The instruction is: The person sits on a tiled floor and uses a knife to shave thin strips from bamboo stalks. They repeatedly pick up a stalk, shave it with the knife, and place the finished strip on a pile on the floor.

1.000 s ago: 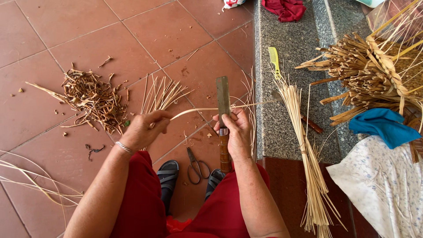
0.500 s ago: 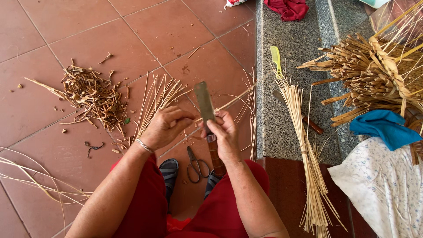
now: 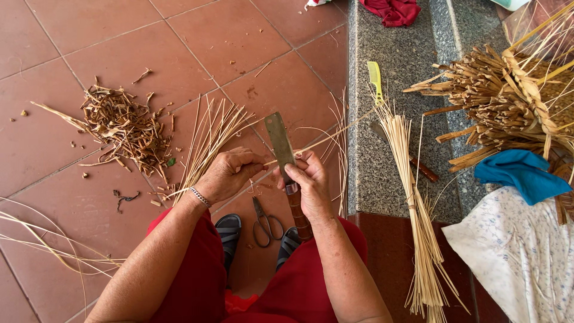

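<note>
My right hand grips the knife; left fingers pinch one strip against its blade. Scrapings lie piled on the floor's left; the bundle awaits.

bare tiles ahead, scrap heap left, stone step right

One knife, one pair of scissors below the hands, one yellow comb, two sandals, one blue cloth to their right
</note>
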Action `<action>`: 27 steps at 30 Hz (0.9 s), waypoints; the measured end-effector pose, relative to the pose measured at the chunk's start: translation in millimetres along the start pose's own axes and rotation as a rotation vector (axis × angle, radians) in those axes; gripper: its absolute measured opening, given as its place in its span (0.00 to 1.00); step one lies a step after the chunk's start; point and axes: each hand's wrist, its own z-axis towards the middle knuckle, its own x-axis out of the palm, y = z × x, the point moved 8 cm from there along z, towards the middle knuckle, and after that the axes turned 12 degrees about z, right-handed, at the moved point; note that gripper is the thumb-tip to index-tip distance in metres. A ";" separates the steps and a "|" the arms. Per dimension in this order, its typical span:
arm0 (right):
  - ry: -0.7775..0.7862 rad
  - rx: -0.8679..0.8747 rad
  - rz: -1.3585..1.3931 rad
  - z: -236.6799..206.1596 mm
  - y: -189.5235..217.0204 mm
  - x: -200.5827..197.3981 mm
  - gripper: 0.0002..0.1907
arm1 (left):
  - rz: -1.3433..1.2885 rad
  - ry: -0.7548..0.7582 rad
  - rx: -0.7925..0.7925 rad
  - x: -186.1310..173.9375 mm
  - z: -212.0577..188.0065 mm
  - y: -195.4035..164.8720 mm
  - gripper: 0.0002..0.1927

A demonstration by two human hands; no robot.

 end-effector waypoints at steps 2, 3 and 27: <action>-0.014 -0.017 -0.022 -0.1 4.2 -3.3 0.10 | 0.013 0.024 -0.021 -2.7 0.3 2.3 0.07; -0.022 -0.021 -0.030 -0.1 5.9 -4.8 0.10 | 0.031 0.034 -0.025 -5.0 -0.7 3.6 0.07; -0.194 -0.151 0.083 -7.5 55.2 -64.5 0.07 | 0.084 0.102 -0.047 -35.7 -28.6 56.9 0.05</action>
